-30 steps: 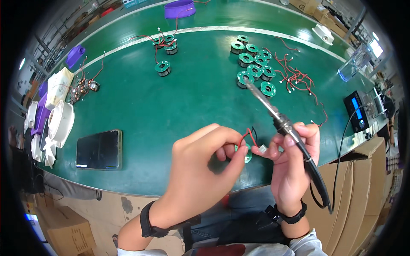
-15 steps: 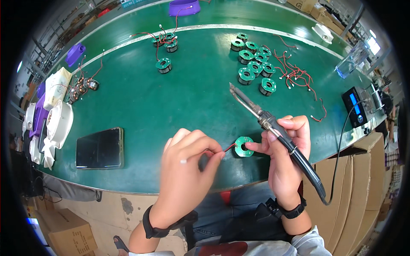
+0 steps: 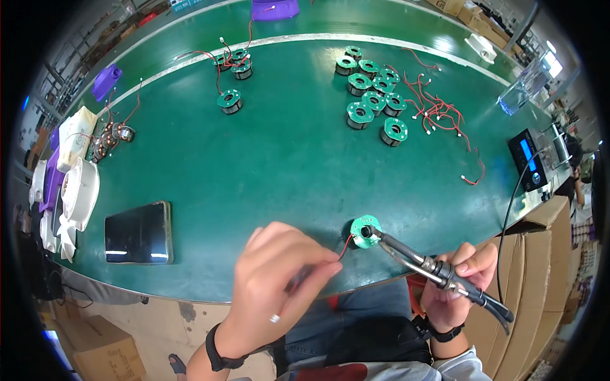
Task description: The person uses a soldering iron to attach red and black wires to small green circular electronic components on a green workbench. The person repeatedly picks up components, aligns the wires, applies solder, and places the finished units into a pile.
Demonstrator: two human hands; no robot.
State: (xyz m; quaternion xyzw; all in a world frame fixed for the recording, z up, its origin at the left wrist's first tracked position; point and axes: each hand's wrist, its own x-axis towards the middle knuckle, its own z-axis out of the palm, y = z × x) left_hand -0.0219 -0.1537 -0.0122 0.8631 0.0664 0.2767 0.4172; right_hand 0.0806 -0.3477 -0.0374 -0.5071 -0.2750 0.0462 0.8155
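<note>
Soldering iron [image 3: 432, 268] tip on green coil board [image 3: 365, 230], left hand [image 3: 276, 279] pinching red wire [image 3: 345, 247]

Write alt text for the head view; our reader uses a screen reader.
A right hand touches a soldering iron tip to a small green coil part on a green table, while the left hand pinches its red wire. More coils lie farther back.

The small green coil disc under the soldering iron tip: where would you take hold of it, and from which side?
Grip the green coil disc by its round outer rim, coming from the far side. The soldering iron in the right hand lies across its near right, and the thin red wire pinched by the left hand leaves its near left.
</note>
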